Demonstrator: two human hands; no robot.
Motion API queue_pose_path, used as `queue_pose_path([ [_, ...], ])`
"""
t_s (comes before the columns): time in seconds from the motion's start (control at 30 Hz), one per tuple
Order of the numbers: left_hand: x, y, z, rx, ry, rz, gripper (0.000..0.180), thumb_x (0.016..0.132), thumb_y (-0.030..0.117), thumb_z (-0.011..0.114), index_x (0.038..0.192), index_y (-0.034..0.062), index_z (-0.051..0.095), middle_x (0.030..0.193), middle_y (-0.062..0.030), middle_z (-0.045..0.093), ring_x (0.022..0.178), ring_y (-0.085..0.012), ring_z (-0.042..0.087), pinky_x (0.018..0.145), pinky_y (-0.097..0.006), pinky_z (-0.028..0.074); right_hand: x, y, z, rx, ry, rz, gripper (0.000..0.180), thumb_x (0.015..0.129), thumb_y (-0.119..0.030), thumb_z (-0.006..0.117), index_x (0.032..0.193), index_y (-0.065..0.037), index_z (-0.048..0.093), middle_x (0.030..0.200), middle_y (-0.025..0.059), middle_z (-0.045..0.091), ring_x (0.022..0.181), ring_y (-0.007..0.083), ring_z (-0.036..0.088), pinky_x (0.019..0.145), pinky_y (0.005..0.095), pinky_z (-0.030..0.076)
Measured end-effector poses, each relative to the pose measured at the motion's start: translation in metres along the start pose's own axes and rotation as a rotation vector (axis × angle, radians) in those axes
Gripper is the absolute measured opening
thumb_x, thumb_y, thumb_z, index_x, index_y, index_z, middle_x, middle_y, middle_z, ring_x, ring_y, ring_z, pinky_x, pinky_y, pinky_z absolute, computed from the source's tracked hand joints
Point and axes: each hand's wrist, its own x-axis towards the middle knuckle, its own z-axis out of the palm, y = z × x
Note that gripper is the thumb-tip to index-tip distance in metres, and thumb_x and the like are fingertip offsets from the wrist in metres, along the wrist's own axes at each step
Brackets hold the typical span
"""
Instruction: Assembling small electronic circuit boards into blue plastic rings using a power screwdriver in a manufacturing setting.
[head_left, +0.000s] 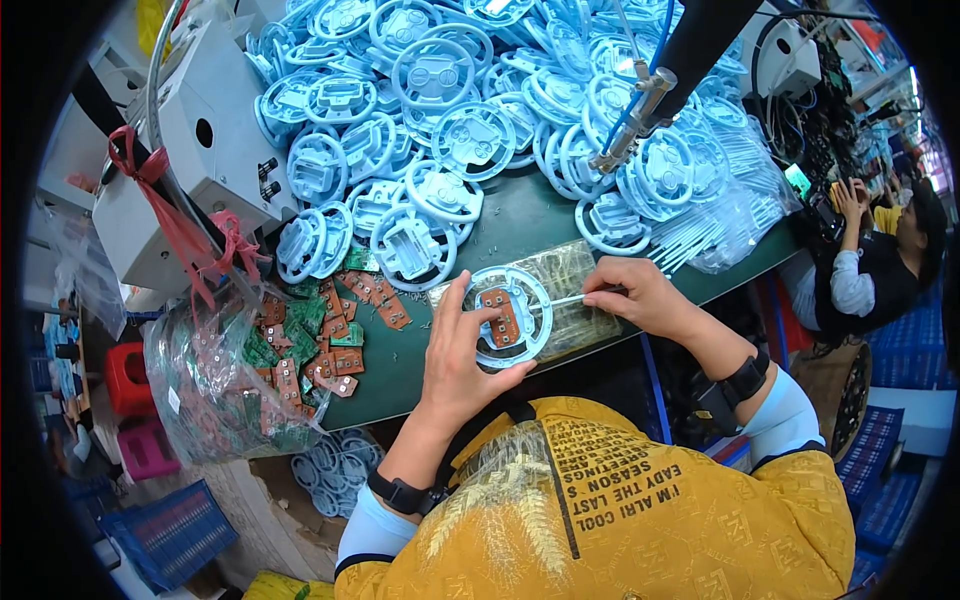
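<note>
My left hand (457, 352) grips a pale blue ring-shaped plastic part (512, 316) at its left rim, fingers pressing on a small brown circuit board (501, 313) seated in its centre. My right hand (638, 295) pinches a thin white stick (568, 298) whose tip points into the part from the right. The part rests on a clear plastic bag (570, 290) lying on the dark green table (520, 215).
A big heap of the same blue ring parts (450, 110) fills the far table. Loose brown and green circuit boards (325, 335) lie left, beside a clear bag of boards (215, 385). A hanging powered screwdriver (635, 115) dangles above. A grey machine box (195, 150) stands left. Another person (880, 270) sits right.
</note>
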Motion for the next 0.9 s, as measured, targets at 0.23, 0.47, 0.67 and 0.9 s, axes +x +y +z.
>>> queue_pose_path([
  [0.23,0.000,-0.003,0.002,-0.014,-0.021,-0.020,0.064,0.056,0.022,0.092,0.110,0.0046,0.061,0.148,-0.0278,0.039,0.136,-0.0439,0.040,0.106,-0.047,0.040,0.004,-0.001,0.003,-0.099,-0.008,-0.123,0.010,0.085,-0.009,0.070,0.090,-0.002,0.066,0.081,0.0101,0.061,0.076,0.0286,0.062,0.067,0.0356,0.048],
  [0.47,0.002,-0.001,0.003,0.023,-0.039,-0.012,0.066,0.056,0.021,0.092,0.111,0.0050,0.061,0.147,-0.0276,0.039,0.135,-0.0438,0.041,0.107,-0.047,0.039,0.005,-0.001,0.004,-0.231,0.044,-0.222,0.010,0.082,-0.009,0.072,0.086,-0.004,0.064,0.080,0.0090,0.058,0.078,0.0288,0.061,0.066,0.0382,0.048],
  [0.67,0.002,0.000,0.003,0.027,-0.050,-0.016,0.067,0.055,0.021,0.092,0.112,0.0051,0.060,0.147,-0.0275,0.039,0.136,-0.0439,0.040,0.107,-0.047,0.039,0.005,0.004,0.012,-0.224,0.093,-0.222,0.012,0.079,-0.007,0.073,0.084,-0.004,0.064,0.079,0.0078,0.058,0.077,0.0279,0.060,0.065,0.0378,0.047],
  [0.9,0.003,0.003,0.001,0.038,-0.080,-0.027,0.068,0.055,0.020,0.093,0.113,0.0054,0.060,0.149,-0.0273,0.037,0.138,-0.0431,0.039,0.109,-0.047,0.037,0.005,0.007,0.021,-0.174,0.106,-0.227,0.013,0.077,-0.006,0.075,0.084,-0.004,0.063,0.080,0.0079,0.058,0.078,0.0278,0.059,0.066,0.0376,0.047],
])
